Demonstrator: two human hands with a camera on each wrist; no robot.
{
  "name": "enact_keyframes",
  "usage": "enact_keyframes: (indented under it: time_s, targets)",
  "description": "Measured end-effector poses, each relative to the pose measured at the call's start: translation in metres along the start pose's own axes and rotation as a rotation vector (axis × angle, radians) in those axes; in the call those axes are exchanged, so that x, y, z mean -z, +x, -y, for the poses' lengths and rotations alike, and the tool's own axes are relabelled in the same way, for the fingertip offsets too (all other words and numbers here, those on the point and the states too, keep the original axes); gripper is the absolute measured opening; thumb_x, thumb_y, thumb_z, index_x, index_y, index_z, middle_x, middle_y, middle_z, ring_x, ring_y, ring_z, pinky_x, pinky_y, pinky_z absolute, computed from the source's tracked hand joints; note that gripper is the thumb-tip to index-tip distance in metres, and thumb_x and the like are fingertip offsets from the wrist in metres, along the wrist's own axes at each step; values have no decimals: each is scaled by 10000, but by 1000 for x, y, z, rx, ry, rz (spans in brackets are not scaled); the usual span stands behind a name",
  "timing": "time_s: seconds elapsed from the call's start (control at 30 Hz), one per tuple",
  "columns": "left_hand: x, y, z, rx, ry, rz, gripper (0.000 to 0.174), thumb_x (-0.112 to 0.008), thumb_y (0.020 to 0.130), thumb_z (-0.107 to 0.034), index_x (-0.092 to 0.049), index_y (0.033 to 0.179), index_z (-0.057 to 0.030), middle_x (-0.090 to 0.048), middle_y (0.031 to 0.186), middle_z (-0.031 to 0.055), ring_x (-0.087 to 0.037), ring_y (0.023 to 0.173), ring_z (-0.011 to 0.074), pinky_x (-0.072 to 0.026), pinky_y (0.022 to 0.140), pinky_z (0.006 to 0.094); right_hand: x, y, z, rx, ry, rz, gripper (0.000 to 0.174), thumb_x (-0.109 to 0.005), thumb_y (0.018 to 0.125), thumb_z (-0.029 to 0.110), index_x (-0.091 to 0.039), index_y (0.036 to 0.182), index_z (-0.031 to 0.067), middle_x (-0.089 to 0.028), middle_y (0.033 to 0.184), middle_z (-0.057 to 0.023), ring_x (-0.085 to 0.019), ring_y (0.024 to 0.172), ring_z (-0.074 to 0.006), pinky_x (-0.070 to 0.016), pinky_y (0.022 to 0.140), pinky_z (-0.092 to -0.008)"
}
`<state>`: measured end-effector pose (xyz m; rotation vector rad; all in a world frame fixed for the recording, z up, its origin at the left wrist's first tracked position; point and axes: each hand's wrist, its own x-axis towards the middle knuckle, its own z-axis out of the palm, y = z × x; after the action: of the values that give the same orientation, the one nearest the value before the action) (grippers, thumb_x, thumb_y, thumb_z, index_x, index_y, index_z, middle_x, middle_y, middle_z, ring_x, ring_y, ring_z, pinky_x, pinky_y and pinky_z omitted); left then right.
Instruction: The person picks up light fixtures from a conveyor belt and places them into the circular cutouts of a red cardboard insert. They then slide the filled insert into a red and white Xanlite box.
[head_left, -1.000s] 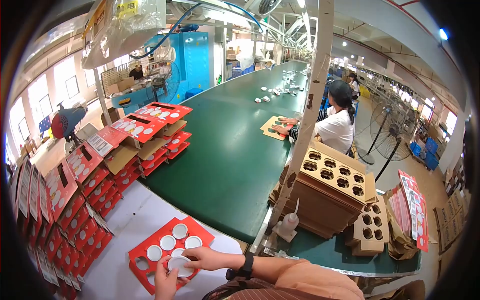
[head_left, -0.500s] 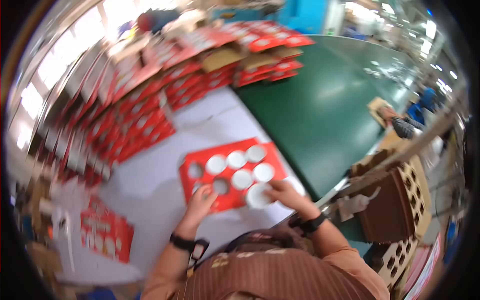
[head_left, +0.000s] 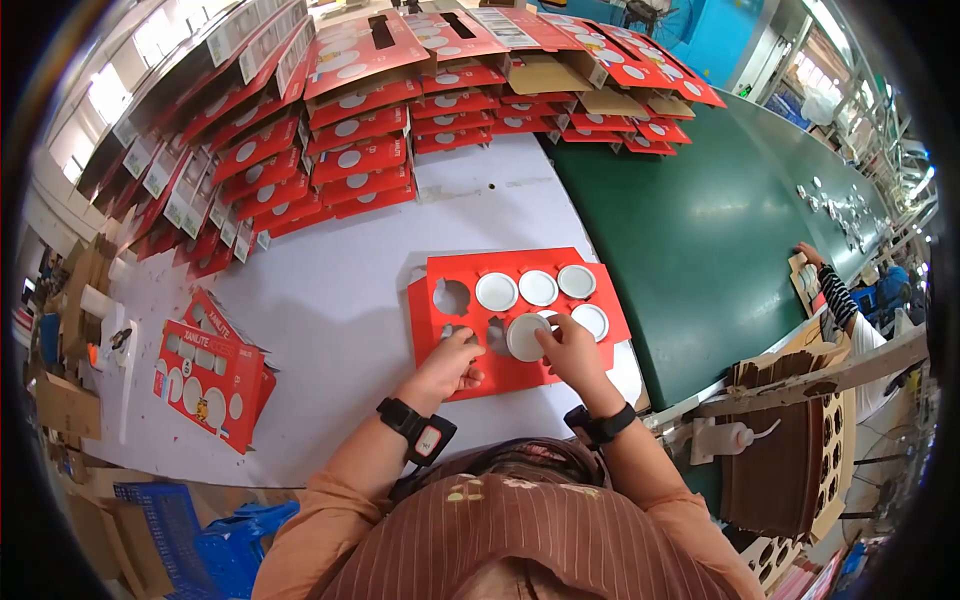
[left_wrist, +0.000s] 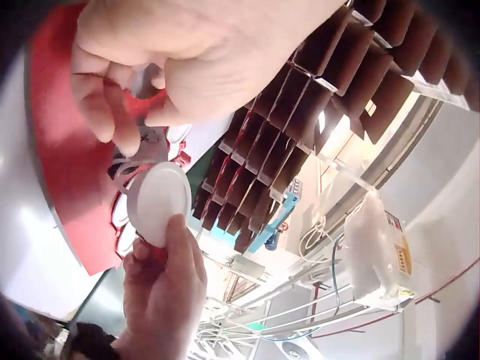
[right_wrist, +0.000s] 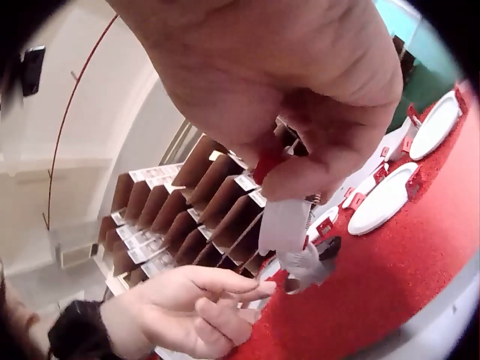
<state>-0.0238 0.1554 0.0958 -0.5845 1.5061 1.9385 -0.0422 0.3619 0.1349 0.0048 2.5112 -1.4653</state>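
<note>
My right hand (head_left: 572,352) pinches a white round disc (head_left: 525,338) by its edge, tilted over a red printed card (head_left: 540,377) with round holes. Several similar white discs sit in the card's holes, one of them partly hidden behind the held disc. My left hand (head_left: 452,365) is over the card's lower left hole, fingers loosely bent, with nothing seen between them. In the left wrist view the held disc (left_wrist: 161,202) faces the left hand's fingertips. From the right wrist, grey material (right_wrist: 309,264) shows below the disc, close to the left fingers.
Stacked red cartons (head_left: 360,160) line the table's far side. At left stands a folded red box (head_left: 205,385) printed XANLITE. A green conveyor (head_left: 690,230) runs along the right, with another person's hand (head_left: 808,254) beyond. A white bottle (head_left: 722,438) and cardboard inserts (head_left: 775,470) are at lower right.
The head view has swung down and left. Both hands were at the disc a second ago; the left hand has since moved off it leftward, and the right has lifted the disc toward the card's middle.
</note>
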Motion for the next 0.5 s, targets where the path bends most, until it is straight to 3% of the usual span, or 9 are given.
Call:
enact_keyframes:
  time_s: [0.03, 0.07, 0.13, 0.2, 0.27, 0.3, 0.37, 0.43, 0.5]
  targets:
    - [-3, -2, 2, 8, -24, -25, 457, -540, 860, -152, -344, 1270, -104, -504, 866, 51, -563, 553, 129, -468, 487, 270, -5, 3, -9, 82, -127, -72, 288, -584, 835, 190, -568, 989, -53, -628, 706, -206, -633, 574, -268, -496, 529, -352]
    - [-5, -3, 3, 17, -49, -50, 527, -547, 857, -153, -309, 1326, -113, -498, 833, 36, -549, 542, 119, -475, 496, 271, -9, 5, -17, 73, -131, -75, 288, -584, 835, 190, -568, 989, -53, -628, 706, -206, -633, 574, -268, -496, 529, -352]
    - [-9, -4, 4, 36, -36, -35, 572, -545, 856, -145, -274, 1359, -127, -501, 826, 39, -548, 538, 122, -476, 496, 274, -18, 9, -31, 169, -274, -98, 304, -601, 839, 207, -566, 1015, -39, -626, 657, -131, -627, 527, -185, -490, 471, -301]
    - [-12, -7, 4, 52, -25, -27, 617, -543, 855, -136, -239, 1392, -141, -503, 819, 41, -547, 533, 125, -477, 496, 277, -21, 7, -20, 196, -296, -118, 305, -597, 837, 191, -549, 1016, -51, -617, 631, -127, -623, 507, -202, -487, 462, -310]
    - [-15, -10, 6, 45, -20, -25, 644, -536, 860, -121, -202, 1410, -147, -515, 808, 45, -552, 527, 130, -478, 484, 281, -18, 2, -5, -44, -72, -43, 329, -594, 849, 199, -517, 1025, -67, -614, 630, -138, -618, 500, -206, -483, 452, -312]
    - [-16, -10, 7, 44, -21, -27, 644, -536, 860, -121, -202, 1410, -147, -515, 808, 45, -552, 527, 130, -478, 484, 281, -20, 4, -11, -43, -72, -40, 329, -594, 849, 199, -517, 1025, -67, -614, 630, -138, -618, 500, -206, -483, 452, -312]
    - [-16, -9, 8, 20, -21, -67, 522, -510, 870, -110, -302, 1349, -109, -565, 859, 113, -575, 537, 150, -483, 465, 283, -24, 6, -29, -162, 183, 34, 327, -592, 861, 207, -489, 1000, -71, -607, 619, -146, -616, 495, -209, -476, 442, -309]
    - [-7, -1, 21, -7, -15, 14, 420, -500, 875, -113, -349, 1266, -103, -552, 788, 97, -568, 521, 153, -478, 448, 286, -26, 4, -30, -95, 48, 6, 323, -579, 860, 225, -472, 986, -52, -615, 617, -174, -632, 526, -282, -498, 503, -378]
    - [-4, -2, 24, -151, 16, 171, 159, -467, 888, -116, -409, 1035, -100, -496, 631, 54, -538, 468, 158, -460, 396, 297, -41, 10, -67, 68, -262, -54, 363, -571, 856, 256, -474, 1026, -49, -609, 807, -272, -616, 757, -428, -486, 628, -482]
